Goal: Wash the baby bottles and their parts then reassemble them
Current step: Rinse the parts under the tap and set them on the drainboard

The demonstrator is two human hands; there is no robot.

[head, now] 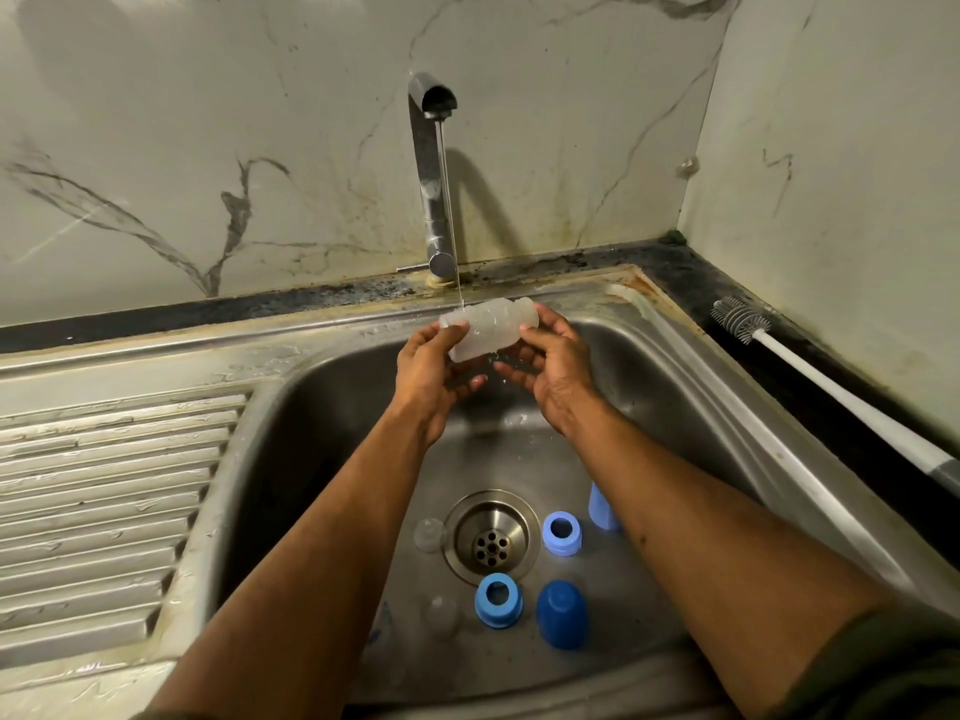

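The steel sink fills most of my view, its ribbed draining board off to my left and the marble-patterned wall behind it. The tap stands at the back rim, letting down a thin stream of water. On the dark counter to my right lies a white-handled bottle brush, bristles toward the wall.

I hold a clear baby bottle on its side under the stream, above the basin. My left hand grips one end with thumb and curled fingers; my right hand pinches the other end, its lower fingers spread loosely beneath.

Down on the basin floor, around the drain, sit the parts: a dark blue cap, a blue ring beside it, a paler blue ring right of the drain, a pale blue cap partly behind my right forearm, and two clear teats to the left.
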